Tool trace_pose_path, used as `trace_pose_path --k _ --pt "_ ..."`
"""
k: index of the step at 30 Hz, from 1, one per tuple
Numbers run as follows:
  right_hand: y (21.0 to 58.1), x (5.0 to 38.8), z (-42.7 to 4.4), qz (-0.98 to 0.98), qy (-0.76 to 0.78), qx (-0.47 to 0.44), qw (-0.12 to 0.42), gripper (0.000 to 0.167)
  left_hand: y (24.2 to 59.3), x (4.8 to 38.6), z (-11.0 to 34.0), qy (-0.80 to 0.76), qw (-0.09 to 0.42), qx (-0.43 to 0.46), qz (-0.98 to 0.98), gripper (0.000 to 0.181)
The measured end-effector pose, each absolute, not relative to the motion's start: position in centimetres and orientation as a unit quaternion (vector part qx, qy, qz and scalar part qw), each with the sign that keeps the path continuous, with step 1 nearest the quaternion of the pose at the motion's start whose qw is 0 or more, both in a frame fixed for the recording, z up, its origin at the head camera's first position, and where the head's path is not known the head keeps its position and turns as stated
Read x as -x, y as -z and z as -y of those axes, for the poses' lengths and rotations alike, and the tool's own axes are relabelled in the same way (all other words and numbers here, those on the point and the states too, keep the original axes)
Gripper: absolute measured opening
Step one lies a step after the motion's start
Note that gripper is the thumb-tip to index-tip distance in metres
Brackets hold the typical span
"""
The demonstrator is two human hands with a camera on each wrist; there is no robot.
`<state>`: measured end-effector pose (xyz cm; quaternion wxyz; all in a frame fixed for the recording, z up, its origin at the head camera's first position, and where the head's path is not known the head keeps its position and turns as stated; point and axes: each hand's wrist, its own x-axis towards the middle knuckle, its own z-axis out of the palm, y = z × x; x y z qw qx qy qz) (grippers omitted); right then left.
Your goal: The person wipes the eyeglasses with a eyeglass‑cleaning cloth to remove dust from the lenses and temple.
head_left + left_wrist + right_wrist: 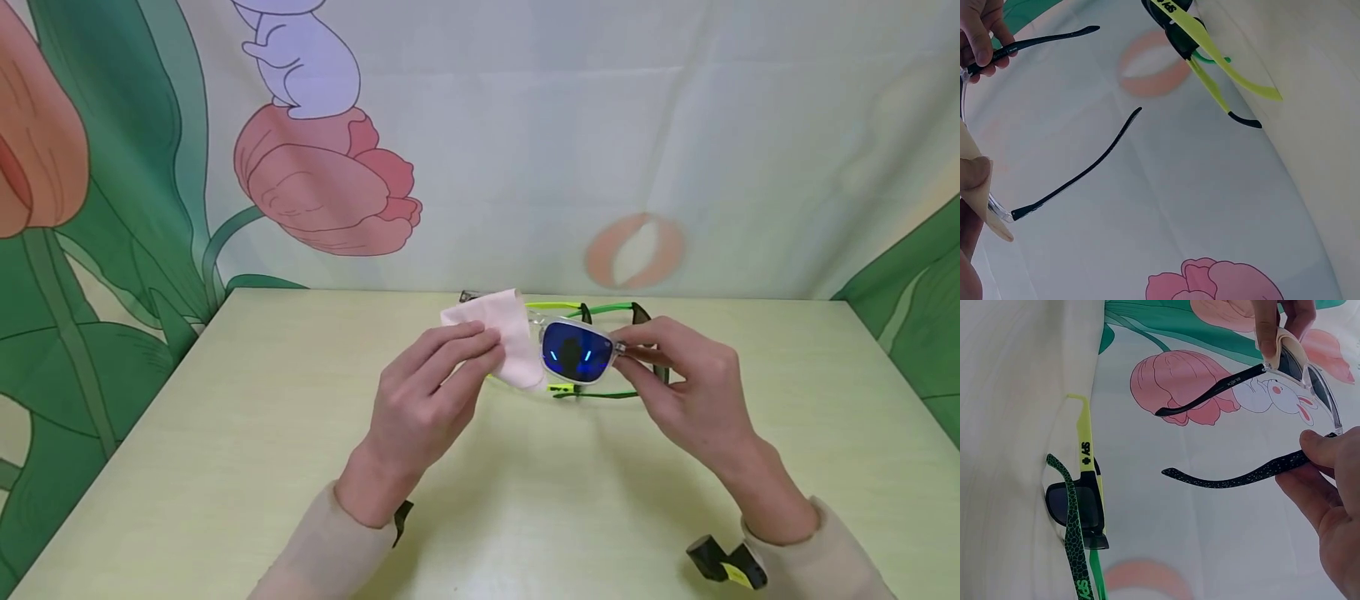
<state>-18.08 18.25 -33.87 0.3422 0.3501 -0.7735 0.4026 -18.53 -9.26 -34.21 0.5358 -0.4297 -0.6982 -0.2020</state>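
Note:
Sunglasses with a clear frame and blue mirrored lenses (576,352) are held up over the table, lenses towards the head camera. My left hand (427,387) pinches a pale pink cloth (517,333) around one lens, which the cloth hides. At the other end of the frame, my right hand (693,387) grips the hinge area between thumb and fingers. Both dark temples (1094,164) stand unfolded, pointing away from the hands in the left wrist view. In the right wrist view the cloth (1291,342) wraps both sides of the lens.
Behind the held pair, more sunglasses with green temples (611,307) and yellow temples (1235,69) lie on the light wooden table (247,400). A printed curtain (510,167) with flowers and a rabbit hangs along the table's back edge.

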Motion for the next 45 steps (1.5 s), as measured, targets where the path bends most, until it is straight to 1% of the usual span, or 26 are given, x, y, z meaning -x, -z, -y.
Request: trace_pose_path --k 2,5,9,12,15,20,24,26,28,29,31,33,34,35,38,40,43,45 --pt "33.93 18.03 -18.36 0.777 -0.401 -0.347 0.339 0.036 34.29 18.67 9.21 0.203 0.544 0.432 0.69 0.009" --pt "34.07 18.0 -18.55 0.779 -0.4 -0.348 0.336 0.029 34.31 18.79 9.09 0.203 0.553 0.437 0.68 0.007" --pt "34.05 17.99 -18.53 0.768 -0.41 -0.349 0.348 0.032 34.22 18.76 8.97 0.194 0.56 0.439 0.676 0.008" --pt "33.94 18.07 -18.42 0.755 -0.423 -0.347 0.362 0.039 34.26 18.68 8.97 0.184 0.556 0.438 0.682 0.011" --pt "33.85 18.21 -18.51 0.747 -0.422 -0.358 0.368 0.036 34.31 18.55 8.95 0.177 0.547 0.439 0.691 0.015" --pt "33.76 18.24 -18.56 0.746 -0.41 -0.368 0.375 0.031 34.06 18.69 8.66 0.179 0.555 0.45 0.676 0.022" --pt "33.79 18.22 -18.62 0.747 -0.406 -0.369 0.375 0.031 33.88 18.75 8.5 0.184 0.561 0.458 0.665 0.022" --pt "33.8 18.25 -18.72 0.747 -0.404 -0.37 0.375 0.025 33.8 18.73 8.46 0.183 0.567 0.46 0.658 0.02" --pt "33.79 18.28 -18.83 0.748 -0.396 -0.375 0.378 0.011 33.74 18.69 8.44 0.183 0.573 0.463 0.651 0.017" --pt "33.79 18.27 -18.86 0.749 -0.395 -0.375 0.378 0.01 33.71 18.7 8.43 0.183 0.577 0.465 0.646 0.016" --pt "33.81 18.22 -18.81 0.75 -0.4 -0.368 0.378 0.026 33.71 18.73 8.42 0.186 0.58 0.468 0.64 0.014" --pt "33.85 18.17 -18.76 0.751 -0.404 -0.362 0.377 0.037 33.75 18.74 8.48 0.191 0.579 0.471 0.638 0.013" --pt "33.89 18.16 -18.73 0.75 -0.409 -0.359 0.375 0.038 33.8 18.76 8.51 0.193 0.578 0.472 0.637 0.013" --pt "33.93 18.13 -18.72 0.75 -0.414 -0.357 0.372 0.034 33.84 18.77 8.55 0.195 0.577 0.472 0.637 0.012" --pt "34.04 18.06 -18.73 0.75 -0.419 -0.356 0.366 0.01 33.95 18.78 8.66 0.199 0.577 0.472 0.636 0.011" --pt "34.1 18.03 -18.75 0.751 -0.42 -0.357 0.363 0.013 33.99 18.85 8.68 0.202 0.58 0.472 0.632 0.01" --pt "34.16 18.07 -18.71 0.752 -0.418 -0.356 0.365 0.011 34.02 18.91 8.69 0.208 0.584 0.468 0.63 0.009" --pt "34.21 18.13 -18.66 0.752 -0.417 -0.356 0.367 0.026 34.01 18.94 8.69 0.21 0.583 0.464 0.633 0.009"
